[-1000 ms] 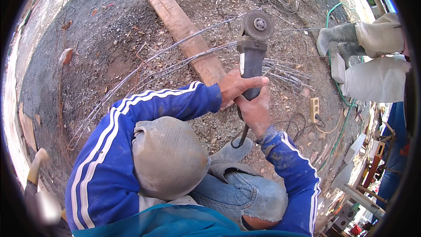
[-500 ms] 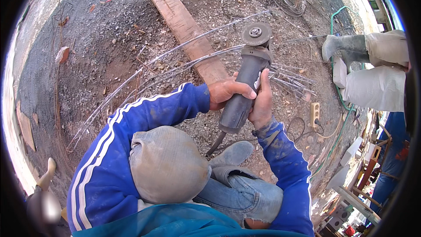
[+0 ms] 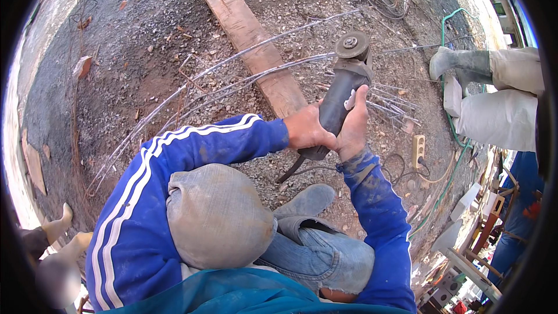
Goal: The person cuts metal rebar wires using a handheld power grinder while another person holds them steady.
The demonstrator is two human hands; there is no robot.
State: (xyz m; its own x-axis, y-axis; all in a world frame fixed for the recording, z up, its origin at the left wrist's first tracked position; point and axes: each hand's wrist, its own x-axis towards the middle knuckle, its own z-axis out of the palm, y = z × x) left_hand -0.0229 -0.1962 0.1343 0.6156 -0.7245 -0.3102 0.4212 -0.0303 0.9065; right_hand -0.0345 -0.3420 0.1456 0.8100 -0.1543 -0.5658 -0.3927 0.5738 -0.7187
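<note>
Dark grey and black, an angle grinder (image 3: 334, 107) is held up near the middle of the view, tilted with its round cutting disc (image 3: 352, 45) at the upper, far end, slightly to the right. Both bare hands grip its body: the left hand (image 3: 308, 129) closes around it from the left, and the right hand (image 3: 353, 125) clasps it from the right, one digit stretched upward along the casing. A black cord (image 3: 292, 168) leaves the lower end. The wearer's blue sleeves (image 3: 131, 209) have white stripes, and faded jeans (image 3: 325, 256) show below. Beyond, on gravelly ground, long bent metal rods (image 3: 235, 57) lie across a wooden plank (image 3: 247, 35); whether the disc touches any is unclear. Shorter rods (image 3: 388, 102) lie to the right of the grinder. Farther right are a cream socket strip (image 3: 418, 146), a green hose (image 3: 445, 185), a pale block (image 3: 451, 96) and another person's grey boot (image 3: 444, 63) and light trousers (image 3: 500, 117).
</note>
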